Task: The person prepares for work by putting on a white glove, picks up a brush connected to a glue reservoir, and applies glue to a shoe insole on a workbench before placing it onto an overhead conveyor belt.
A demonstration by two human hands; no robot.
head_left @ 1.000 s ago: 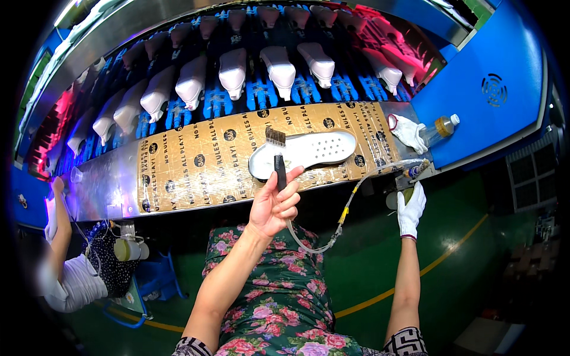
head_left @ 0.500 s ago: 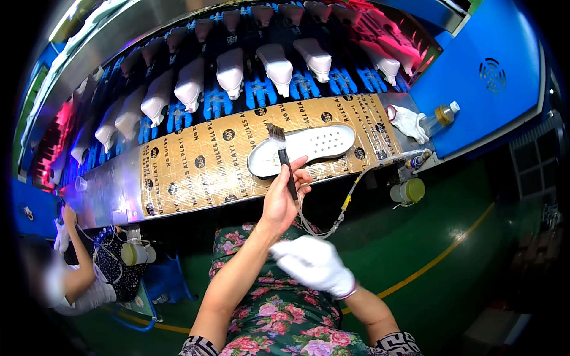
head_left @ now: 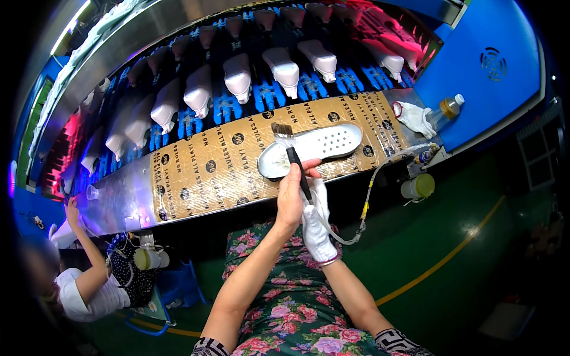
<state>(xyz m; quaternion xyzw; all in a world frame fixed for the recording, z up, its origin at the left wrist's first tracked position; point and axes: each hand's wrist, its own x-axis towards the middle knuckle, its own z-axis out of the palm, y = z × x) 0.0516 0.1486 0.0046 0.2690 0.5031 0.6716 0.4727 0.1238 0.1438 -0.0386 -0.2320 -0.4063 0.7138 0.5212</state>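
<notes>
A brush [head_left: 290, 141] with brown bristles and a black handle is held in my bare left hand [head_left: 292, 196], its fingers closed around the handle. Its bristles are over the heel end of a pale shoe sole [head_left: 332, 141], which has small holes in its front part. Cardboard [head_left: 219, 172] lies under the sole. My right hand [head_left: 317, 228], in a white knitted glove, is against the lower end of the brush handle, just below my left hand. Its fingers stretch up behind the handle and are partly hidden. A thin clear hose [head_left: 362, 222] curves away from the handle's end.
Behind the bench stand rows of pale shoe lasts [head_left: 237, 77] on blue holders. To the right lie a white glove [head_left: 414, 118] and a clear bottle [head_left: 446, 111]. A lidded jar [head_left: 418, 187] hangs below the edge. At left, a co-worker [head_left: 89, 285] sits by the bench.
My gloved right hand has moved up from my lap to the brush handle beside my left hand. My left hand still holds the brush. The whole view has shifted slightly.
</notes>
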